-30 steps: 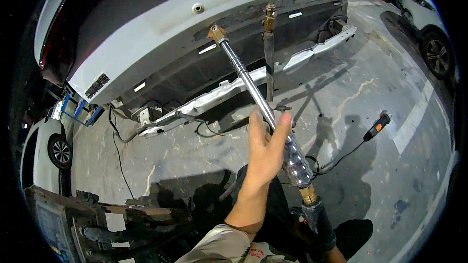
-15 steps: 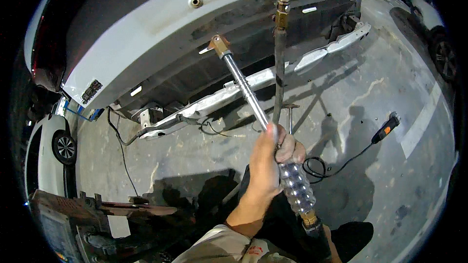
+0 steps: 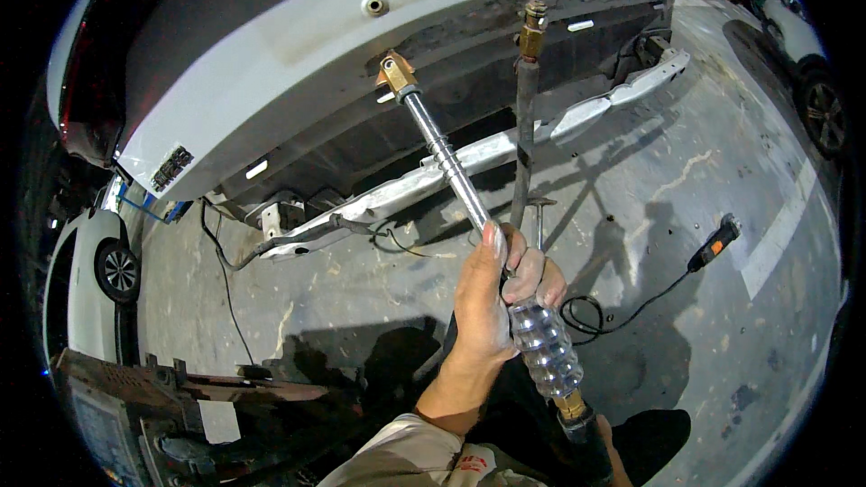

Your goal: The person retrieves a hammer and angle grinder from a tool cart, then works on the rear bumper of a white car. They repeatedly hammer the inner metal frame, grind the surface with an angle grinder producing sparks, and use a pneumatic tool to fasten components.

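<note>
My left hand [image 3: 492,293] is wrapped round the chrome shaft of a slide-hammer dent puller [image 3: 442,153], thumb along the shaft and dusty fingertips showing on the right side. Just below this hand lies its shiny ribbed metal section [image 3: 546,352], followed by a brass collar and a black lower end. The brass head is at the soiled lower border of a white car panel [image 3: 298,45]. Of my right hand [image 3: 612,451], only a sliver of skin shows beside the black end; its fingers are hidden.
A thick cable with a brass end [image 3: 530,45] reaches the panel to the right. Behind it runs a bare whitish metal beam [image 3: 577,117]. A T-shaped tool [image 3: 539,216] and a black corded device with an orange mark [image 3: 717,243] are beyond my hands. Rusty equipment [image 3: 180,388] stands lower left.
The puller's brass head has shifted slightly left and up against the panel. My left hand has moved a little left with the shaft, keeping its grip.
</note>
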Demonstrator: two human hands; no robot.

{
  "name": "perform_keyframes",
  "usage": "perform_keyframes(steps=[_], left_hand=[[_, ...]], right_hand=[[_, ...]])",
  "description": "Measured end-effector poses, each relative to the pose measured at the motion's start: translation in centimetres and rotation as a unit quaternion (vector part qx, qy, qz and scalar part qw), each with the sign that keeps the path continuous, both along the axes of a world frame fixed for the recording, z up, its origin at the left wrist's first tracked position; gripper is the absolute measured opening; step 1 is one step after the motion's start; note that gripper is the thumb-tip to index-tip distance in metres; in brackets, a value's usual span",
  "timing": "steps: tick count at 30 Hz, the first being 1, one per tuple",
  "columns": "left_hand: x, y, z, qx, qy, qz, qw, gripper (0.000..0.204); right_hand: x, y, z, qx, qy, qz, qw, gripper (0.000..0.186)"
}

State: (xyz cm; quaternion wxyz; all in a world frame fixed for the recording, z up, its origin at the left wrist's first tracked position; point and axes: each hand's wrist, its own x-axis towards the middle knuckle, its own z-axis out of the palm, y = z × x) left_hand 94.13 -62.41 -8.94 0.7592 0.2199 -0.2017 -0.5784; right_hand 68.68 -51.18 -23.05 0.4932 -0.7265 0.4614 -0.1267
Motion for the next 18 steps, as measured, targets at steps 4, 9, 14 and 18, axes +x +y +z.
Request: perform_keyframes(steps=[4, 9, 14, 18], left_hand=[[0.0, 0.1, 0.0, -0.003, 0.012, 0.001, 1.000, 0.038], [0.1, 0.4, 0.5, -0.017, -0.029, 0.020, 0.999, 0.036], [2.3, -1.9, 2.4, -0.036, -0.060, 0.057, 0.996, 0.034], [4.0, -1.3, 1.8, -0.057, -0.046, 0.007, 0.997, 0.037]], right_hand=[[0.2, -0.9, 1.0, 0.117, 0.040, 0.030, 0.992, 0.042], [-0.3, -0.8, -0.9, 0.519, -0.206, -0.173, 0.811, 0.041], [-0.9, 0.5, -6.7, 0.606, -0.330, -0.209, 0.693, 0.045], [0.6, -1.4, 0.0, 0.483, -0.207, -0.106, 0.844, 0.042]])
